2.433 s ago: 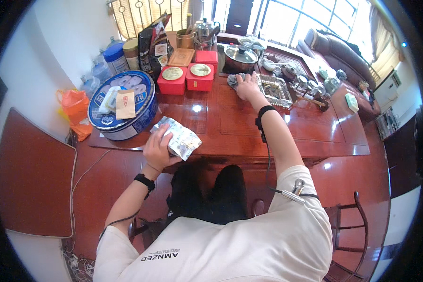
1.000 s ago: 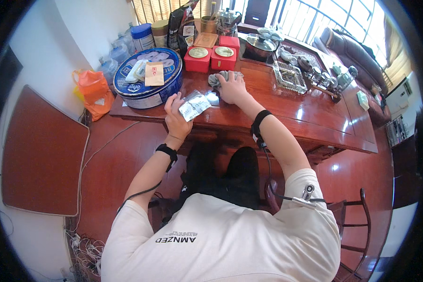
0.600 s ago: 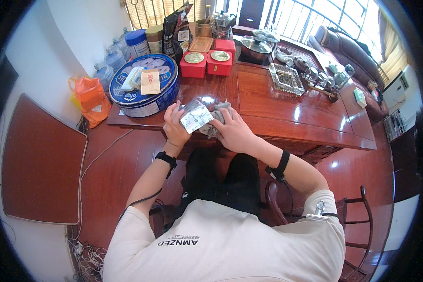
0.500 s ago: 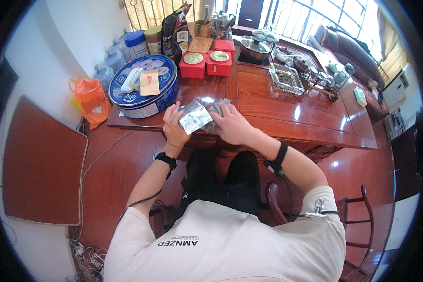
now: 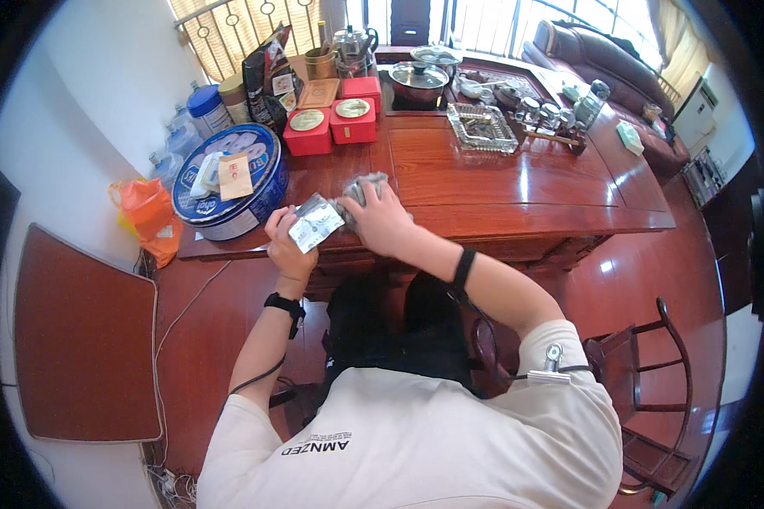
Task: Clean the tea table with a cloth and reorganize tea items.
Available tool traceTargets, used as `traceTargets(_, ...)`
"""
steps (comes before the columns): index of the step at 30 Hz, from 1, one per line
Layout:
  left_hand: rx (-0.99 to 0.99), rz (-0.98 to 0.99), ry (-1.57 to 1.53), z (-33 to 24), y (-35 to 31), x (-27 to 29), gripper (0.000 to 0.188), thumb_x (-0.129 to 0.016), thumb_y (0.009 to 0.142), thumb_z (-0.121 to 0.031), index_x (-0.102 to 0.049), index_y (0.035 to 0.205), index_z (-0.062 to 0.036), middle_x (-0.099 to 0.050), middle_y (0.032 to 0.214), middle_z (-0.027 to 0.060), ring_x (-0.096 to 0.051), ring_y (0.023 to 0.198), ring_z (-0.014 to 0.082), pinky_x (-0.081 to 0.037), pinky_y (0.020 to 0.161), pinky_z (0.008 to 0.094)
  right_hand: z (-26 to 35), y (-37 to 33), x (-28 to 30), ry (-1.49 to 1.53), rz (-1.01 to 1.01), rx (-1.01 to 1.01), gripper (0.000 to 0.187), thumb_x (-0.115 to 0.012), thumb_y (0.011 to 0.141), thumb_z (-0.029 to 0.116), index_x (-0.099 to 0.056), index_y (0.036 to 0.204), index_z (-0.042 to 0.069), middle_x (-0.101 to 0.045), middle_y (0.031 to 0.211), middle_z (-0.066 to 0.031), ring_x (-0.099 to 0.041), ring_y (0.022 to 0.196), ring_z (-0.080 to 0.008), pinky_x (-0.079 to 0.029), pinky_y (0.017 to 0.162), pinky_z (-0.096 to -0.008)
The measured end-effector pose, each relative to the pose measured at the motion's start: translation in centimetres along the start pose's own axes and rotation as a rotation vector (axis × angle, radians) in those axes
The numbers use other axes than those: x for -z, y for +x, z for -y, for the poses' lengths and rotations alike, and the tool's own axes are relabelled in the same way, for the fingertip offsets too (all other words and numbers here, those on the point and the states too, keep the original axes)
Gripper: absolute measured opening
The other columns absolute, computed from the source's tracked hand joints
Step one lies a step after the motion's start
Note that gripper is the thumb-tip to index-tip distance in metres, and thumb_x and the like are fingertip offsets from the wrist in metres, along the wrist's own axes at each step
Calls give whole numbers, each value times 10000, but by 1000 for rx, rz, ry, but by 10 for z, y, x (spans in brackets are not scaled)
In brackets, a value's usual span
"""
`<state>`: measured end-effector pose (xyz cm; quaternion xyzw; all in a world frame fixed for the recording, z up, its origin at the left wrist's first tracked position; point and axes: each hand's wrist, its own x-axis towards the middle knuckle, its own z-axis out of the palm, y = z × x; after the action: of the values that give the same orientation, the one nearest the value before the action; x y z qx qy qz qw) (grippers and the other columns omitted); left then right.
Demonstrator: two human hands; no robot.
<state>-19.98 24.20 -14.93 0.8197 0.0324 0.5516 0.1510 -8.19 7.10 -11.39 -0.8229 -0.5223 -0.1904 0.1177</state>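
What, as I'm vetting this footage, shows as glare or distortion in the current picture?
In the head view, the window is washed out white; glare streaks the glossy table; straight edges bend; the corners go black; print on the packet is too small to read.

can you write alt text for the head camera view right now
A person's left hand holds a small silvery packet and the right hand a crumpled grey cloth close beside it, at a glossy wooden table. A round blue tin stands to the left, with red boxes, a lidded pot and a glass tray farther back.
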Motion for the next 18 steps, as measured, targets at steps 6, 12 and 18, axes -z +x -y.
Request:
traceTargets(6,-48,19,-61,4,0,4,574,-743,759,-156,-425,1232,-85,-565,1138,167,-648,956,362,-557,741,407,-53,-73,60,-1,18,-252,419,-550,842,138,-536,1261,162,-485,1262,-257,-476,1135,-462,-401,985,-534)
traceTargets(12,-47,82,-52,2,3,3,548,-733,776,-195,-439,1223,-77,-573,1146,177,-642,940,368,-546,729,416,-218,-171,90,-344,131,-762,443,-512,894,189,-459,1332,140,-467,1298,-285,-469,1165,-479,-374,1014,-528)
traceTargets(18,-84,56,-12,2,2,0,552,-734,770,-196,-439,1224,-89,-582,1148,169,-640,946,369,-543,726,424,-282,-231,104,-509,-41,-1146,451,-566,898,288,-487,1337,217,-444,1314,-220,-450,1186,-451,-367,1024,-520)
